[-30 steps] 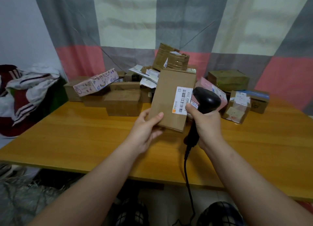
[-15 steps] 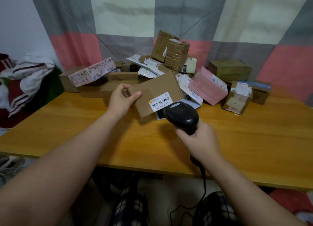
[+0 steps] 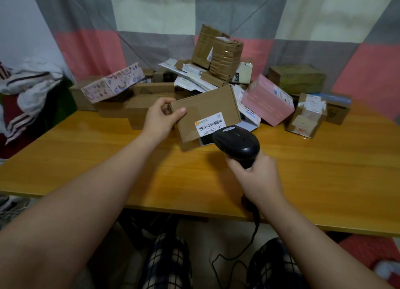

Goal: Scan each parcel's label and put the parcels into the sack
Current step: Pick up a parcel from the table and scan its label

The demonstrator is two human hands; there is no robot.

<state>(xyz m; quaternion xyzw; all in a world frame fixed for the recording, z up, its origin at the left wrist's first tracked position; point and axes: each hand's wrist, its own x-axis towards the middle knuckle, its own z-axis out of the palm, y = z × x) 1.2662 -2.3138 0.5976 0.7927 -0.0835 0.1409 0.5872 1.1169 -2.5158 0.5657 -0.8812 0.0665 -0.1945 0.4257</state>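
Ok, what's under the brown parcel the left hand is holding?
A white mailer and a dark patch show beneath the brown parcel, on the table. The parcel, gripped by the left hand, covers the rest.

Probably a home room: curtain (image 3: 216,18), clothes heap (image 3: 28,94), parcel-strewn wooden table (image 3: 86,159).

The held box (image 3: 205,111) is sitting in front of the pile of parcels (image 3: 216,57), with the scanner (image 3: 237,142) just before it on its right, over the table (image 3: 108,159).
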